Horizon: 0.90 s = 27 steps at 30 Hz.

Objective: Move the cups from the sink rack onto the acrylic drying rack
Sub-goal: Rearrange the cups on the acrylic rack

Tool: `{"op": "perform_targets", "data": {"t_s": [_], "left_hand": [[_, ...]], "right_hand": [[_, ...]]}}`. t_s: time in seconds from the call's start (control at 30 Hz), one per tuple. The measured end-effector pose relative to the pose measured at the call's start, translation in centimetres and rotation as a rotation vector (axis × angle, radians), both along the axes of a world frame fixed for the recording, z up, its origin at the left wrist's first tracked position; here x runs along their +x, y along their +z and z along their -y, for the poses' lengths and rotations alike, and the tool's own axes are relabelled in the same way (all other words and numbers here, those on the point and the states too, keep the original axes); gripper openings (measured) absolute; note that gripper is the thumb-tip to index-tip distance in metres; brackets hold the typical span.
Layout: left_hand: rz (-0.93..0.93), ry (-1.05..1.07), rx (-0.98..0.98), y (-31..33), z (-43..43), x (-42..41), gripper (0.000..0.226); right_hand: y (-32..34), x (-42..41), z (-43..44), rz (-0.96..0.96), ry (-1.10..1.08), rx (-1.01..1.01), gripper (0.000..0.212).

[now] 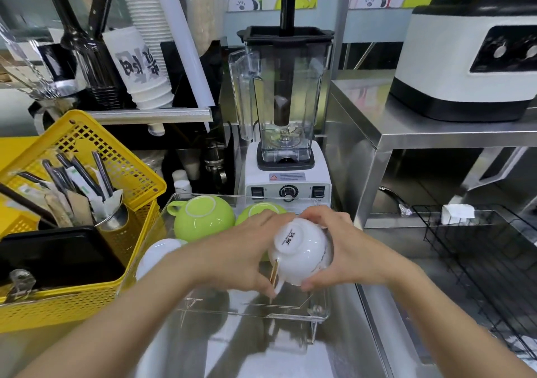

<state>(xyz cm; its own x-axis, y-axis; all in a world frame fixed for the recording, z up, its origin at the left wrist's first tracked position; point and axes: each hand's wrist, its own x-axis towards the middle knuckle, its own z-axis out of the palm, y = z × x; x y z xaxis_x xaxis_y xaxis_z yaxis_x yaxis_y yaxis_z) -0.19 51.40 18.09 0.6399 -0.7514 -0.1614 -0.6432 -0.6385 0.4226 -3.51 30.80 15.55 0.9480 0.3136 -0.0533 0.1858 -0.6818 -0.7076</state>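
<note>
I hold a white cup (302, 254) upside down over the clear acrylic drying rack (255, 309), its gold-edged handle pointing toward me. My left hand (241, 257) grips its left side and handle. My right hand (338, 242) wraps its right side and rim. On the rack stand two green cups, one (203, 218) at the back left and one (261, 210) partly hidden behind my hands, plus another white cup (158, 254) at the left. The black wire sink rack (479, 250) lies to the right with no cups showing on it.
A yellow basket (96, 261) with cutlery and a black tray sits left of the acrylic rack. A blender (286, 116) stands right behind it. A steel shelf (436, 129) carries a white machine (470, 58). A faucet (396, 200) reaches over the sink.
</note>
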Motion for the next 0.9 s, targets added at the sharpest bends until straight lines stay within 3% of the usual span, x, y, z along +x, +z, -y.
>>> {"op": "perform_targets", "data": {"t_s": [0.07, 0.23, 0.3, 0.43, 0.6, 0.7, 0.8, 0.9], "left_hand": [[0.002, -0.073, 0.03, 1.1, -0.8, 0.6, 0.107], [0.347, -0.311, 0.123, 2.3, -0.3, 1.2, 0.096], [0.323, -0.365, 0.105, 2.0, 0.3, 1.2, 0.088], [0.249, -0.348, 0.034, 1.4, 0.2, 1.1, 0.082], [0.414, -0.374, -0.017, 1.0, -0.5, 0.5, 0.073], [0.278, -0.28, -0.1, 1.0, -1.1, 0.5, 0.072], [0.152, -0.155, -0.159, 0.7, -1.9, 0.8, 0.076], [0.18, -0.081, -0.128, 0.5, -2.3, 0.8, 0.074]], "right_hand": [[0.2, 0.4, 0.7, -0.108, 0.04, 0.111, 0.085], [0.4, 1.4, 0.6, -0.234, 0.192, 0.135, 0.091], [0.1, 1.9, 0.3, -0.244, 0.227, 0.151, 0.095], [-0.1, 2.2, 0.4, -0.294, 0.226, 0.211, 0.085], [-0.4, 2.3, 0.4, -0.368, 0.301, 0.384, 0.09], [-0.6, 2.7, 0.4, -0.404, 0.287, 0.524, 0.091], [-0.9, 3.3, 0.5, -0.39, 0.237, 0.571, 0.079], [-1.2, 3.6, 0.5, -0.337, 0.209, 0.536, 0.063]]}}
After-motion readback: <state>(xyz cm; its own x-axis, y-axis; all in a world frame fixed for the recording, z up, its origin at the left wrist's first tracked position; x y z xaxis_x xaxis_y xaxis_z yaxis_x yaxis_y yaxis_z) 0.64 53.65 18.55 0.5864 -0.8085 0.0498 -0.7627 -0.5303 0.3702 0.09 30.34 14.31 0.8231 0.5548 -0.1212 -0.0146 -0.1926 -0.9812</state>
